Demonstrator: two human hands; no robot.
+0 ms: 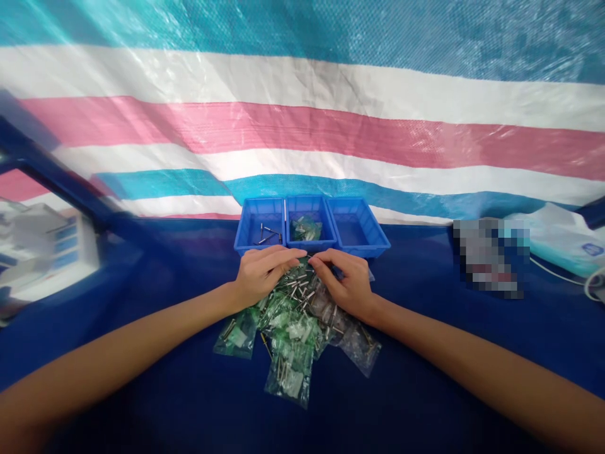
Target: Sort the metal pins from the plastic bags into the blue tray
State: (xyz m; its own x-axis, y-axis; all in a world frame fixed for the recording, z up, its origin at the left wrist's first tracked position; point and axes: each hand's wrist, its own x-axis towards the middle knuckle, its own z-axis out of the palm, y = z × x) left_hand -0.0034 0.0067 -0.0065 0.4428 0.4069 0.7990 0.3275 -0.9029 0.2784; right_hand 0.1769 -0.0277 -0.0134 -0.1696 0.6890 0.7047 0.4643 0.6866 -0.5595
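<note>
My left hand [265,272] and my right hand [347,282] meet above a heap of small clear and green-tinted plastic bags [288,318]. Fingertips on both sides are pinched close together; a thin, small item seems to be between them, too small to name. Loose metal screws [297,290] lie across the top of the heap, just below the hands. One bag with screws and a white slip [288,378] sticks out at the front.
Behind the hands stand three joined blue bins: the left bin [243,236] holds a few screws, the middle bin [309,200] a bagged bundle, beside the right bin [362,230]. A white plastic bag [558,239] and cable lie right. Striped sheeting [302,126] hangs behind.
</note>
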